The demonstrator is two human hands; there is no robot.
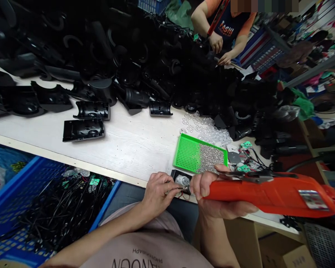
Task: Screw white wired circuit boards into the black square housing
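My right hand point(209, 193) is wrapped round an orange electric screwdriver point(257, 191), whose tip points left. My left hand point(160, 191) is pinched close to that tip; whatever sits between the fingertips is too small to make out. Just beyond the fingers, at the table's front edge, lies a black plastic housing with a whitish round part point(182, 180) in it. Thin red wires hang below it. Past my right hand stands a green tray point(185, 152) with a heap of small metal screws point(212, 158) in its right half.
Black plastic shells point(85, 129) lie on the white table point(128, 145), with a large pile behind. Clear round pieces point(212, 132) and green circuit boards point(244, 168) lie near the tray. A blue crate point(107, 203) of cables stands left. Across the table, a co-worker's hands point(222, 50) handle parts.
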